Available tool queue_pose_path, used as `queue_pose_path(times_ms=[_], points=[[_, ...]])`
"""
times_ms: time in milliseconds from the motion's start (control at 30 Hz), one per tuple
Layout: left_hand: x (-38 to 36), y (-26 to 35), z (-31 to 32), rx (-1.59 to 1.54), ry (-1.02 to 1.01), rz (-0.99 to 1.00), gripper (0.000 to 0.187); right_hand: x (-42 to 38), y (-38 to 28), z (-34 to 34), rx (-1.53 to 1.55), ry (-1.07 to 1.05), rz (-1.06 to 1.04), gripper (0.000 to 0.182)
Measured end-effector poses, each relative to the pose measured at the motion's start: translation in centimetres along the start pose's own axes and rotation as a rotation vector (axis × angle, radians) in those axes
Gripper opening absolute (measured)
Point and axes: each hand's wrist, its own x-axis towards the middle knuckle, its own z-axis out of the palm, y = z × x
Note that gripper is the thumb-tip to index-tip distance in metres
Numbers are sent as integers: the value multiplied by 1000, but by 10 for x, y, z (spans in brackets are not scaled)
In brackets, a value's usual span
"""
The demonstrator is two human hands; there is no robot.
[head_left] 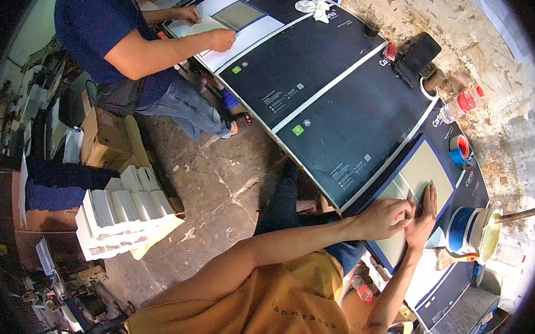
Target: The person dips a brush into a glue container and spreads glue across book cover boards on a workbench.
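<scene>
My right hand [422, 219] lies flat with its fingers stretched out on a cream board [430, 168] that has a dark blue border [421, 143]. Close beside it, my left hand [383, 218] has its fingers curled and pressed together over the board; whatever is between them is too small to tell. A narrow light strip crosses the board near my fingertips. The board rests at the near end of a table covered with black printed sheets [345, 131].
A co-worker [132, 53] handles a similar board [238, 16] at the table's far end. Along the right edge stand a glue bucket [465, 231] with a brush [460, 257], tape rolls [460, 149], a bottle [460, 106] and a black device [421, 53]. Paper stacks [123, 206] stand at left.
</scene>
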Motion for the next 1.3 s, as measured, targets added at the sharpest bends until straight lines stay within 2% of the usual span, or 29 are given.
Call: queue_pose_path(times_ms=[1300], points=[[0,0,0,-10,-35,-47,25,0,3,1,-7,-5,3,56]])
